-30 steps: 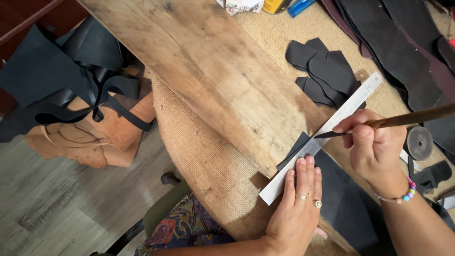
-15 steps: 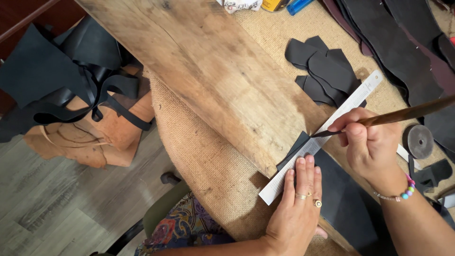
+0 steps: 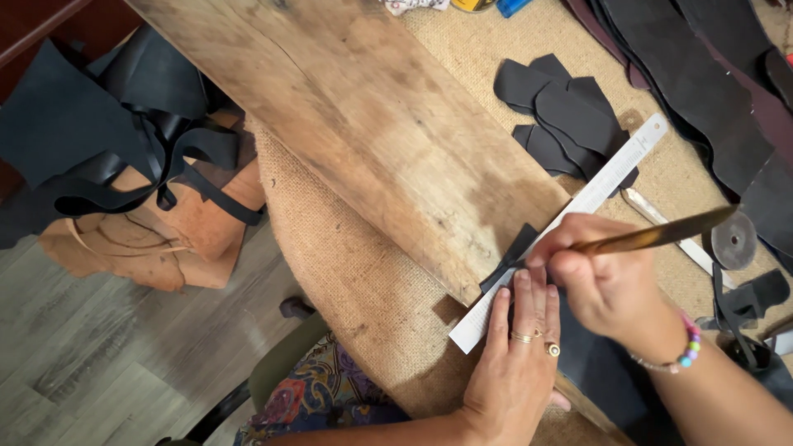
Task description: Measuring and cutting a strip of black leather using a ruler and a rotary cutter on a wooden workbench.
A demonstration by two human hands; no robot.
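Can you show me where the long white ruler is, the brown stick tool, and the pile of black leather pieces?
Long white flat ruler point(image 3: 607, 173), head view, on its bare upper half.
Brown wooden-handled stick tool point(image 3: 661, 234), head view, mid-handle.
Pile of dark black cut leather pieces point(image 3: 570, 111), head view, on the topmost piece.

One head-worn view looks steeply down, close over the table point(image 3: 363, 132), its edge running from 11 to 5 o'clock.

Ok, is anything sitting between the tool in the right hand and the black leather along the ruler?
Nothing visible does. The right hand holds the brown-handled tool with its tip at the ruler edge on the black leather. The left hand presses the ruler flat, beside the tip, not across it.
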